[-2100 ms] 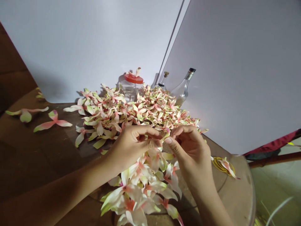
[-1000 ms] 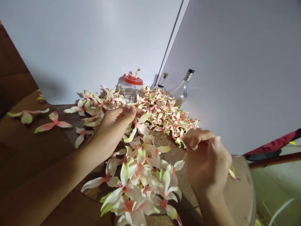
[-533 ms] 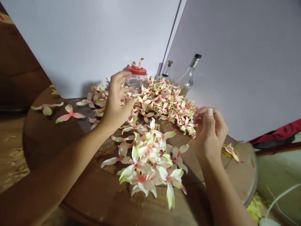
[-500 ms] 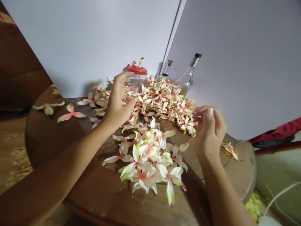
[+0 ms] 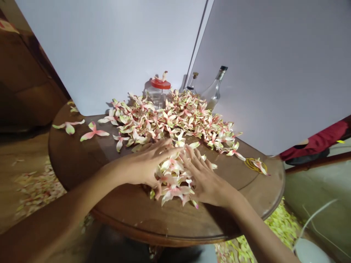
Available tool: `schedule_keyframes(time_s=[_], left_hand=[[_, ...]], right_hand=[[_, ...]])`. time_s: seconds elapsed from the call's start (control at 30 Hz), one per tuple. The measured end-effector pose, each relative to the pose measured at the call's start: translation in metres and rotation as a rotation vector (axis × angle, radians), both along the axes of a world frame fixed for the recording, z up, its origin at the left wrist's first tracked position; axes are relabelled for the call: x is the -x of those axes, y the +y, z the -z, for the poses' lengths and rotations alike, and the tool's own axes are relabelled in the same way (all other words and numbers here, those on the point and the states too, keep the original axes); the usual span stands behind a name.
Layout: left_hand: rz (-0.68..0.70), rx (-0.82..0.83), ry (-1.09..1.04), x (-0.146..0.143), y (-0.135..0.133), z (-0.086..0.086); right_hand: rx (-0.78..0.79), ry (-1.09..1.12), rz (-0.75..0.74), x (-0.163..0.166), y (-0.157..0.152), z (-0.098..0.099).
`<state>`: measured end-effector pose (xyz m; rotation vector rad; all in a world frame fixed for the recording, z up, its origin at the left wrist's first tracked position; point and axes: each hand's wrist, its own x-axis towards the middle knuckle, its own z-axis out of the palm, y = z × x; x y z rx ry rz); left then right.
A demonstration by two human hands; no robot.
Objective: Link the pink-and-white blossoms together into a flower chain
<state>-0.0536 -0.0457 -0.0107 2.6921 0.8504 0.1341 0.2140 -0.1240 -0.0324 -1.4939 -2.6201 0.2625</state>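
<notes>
A cluster of white-pink flowers (image 5: 175,182) with greenish tips lies near the front of the round wooden table, between both palms. My left hand (image 5: 145,166) curves around its left side, thumb low by the front. From the right, my right hand (image 5: 204,177) presses on the same cluster, fingers stretched over its top edge. The two sets of fingertips come close together at the far end. Just beyond them spreads a large pile of similar loose flowers (image 5: 189,113). Whether the cluster's flowers are joined together is hidden.
Behind the pile stand a red-lidded jar (image 5: 160,87) with a flower on top and a clear glass bottle (image 5: 215,91). Yellow bands (image 5: 255,165) lie at right on the table (image 5: 164,230). More petals (image 5: 41,186) cover the floor. Tall pale panels (image 5: 123,47) close off the back.
Both hands have come inward and down from either side onto the front flower cluster, which now looks more compact. The view has shifted, showing more of the table's front edge.
</notes>
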Motion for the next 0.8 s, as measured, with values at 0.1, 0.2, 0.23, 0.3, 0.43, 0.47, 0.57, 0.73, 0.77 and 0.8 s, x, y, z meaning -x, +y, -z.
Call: schedule_keyframes(time_s=[0.1,0.2,0.23,0.3,0.43,0.47,0.57,0.73,0.77,0.8], left_hand=[[0.082,-0.015,-0.032,-0.012,-0.008,0.010],[0.114,-0.106,-0.064,-0.020,-0.018,0.012],[0.116,-0.142,-0.080,-0.023,-0.020,0.013],[0.116,-0.202,-0.122,-0.026,-0.023,0.014],[0.070,-0.256,-0.182,-0.034,-0.028,0.018],[0.062,-0.264,-0.192,-0.036,-0.031,0.019],[0.052,-0.299,-0.204,-0.041,-0.038,0.019],[0.064,-0.365,-0.179,-0.041,-0.047,0.016],[0.063,-0.379,-0.171,-0.041,-0.049,0.015],[0.057,-0.394,-0.162,-0.041,-0.051,0.015]], right_hand=[[-0.012,0.028,0.001,0.001,0.005,0.009],[-0.049,0.078,0.005,0.001,0.006,0.012],[-0.067,0.101,0.003,0.001,0.005,0.013],[-0.103,0.160,-0.021,0.001,0.004,0.013],[-0.155,0.307,-0.066,0.002,0.001,0.012],[-0.160,0.326,-0.061,0.002,0.000,0.012],[-0.170,0.333,-0.040,0.002,-0.005,0.011],[-0.247,0.270,-0.021,0.000,-0.016,0.009],[-0.269,0.251,-0.010,0.000,-0.019,0.009],[-0.290,0.235,0.004,-0.001,-0.021,0.009]])
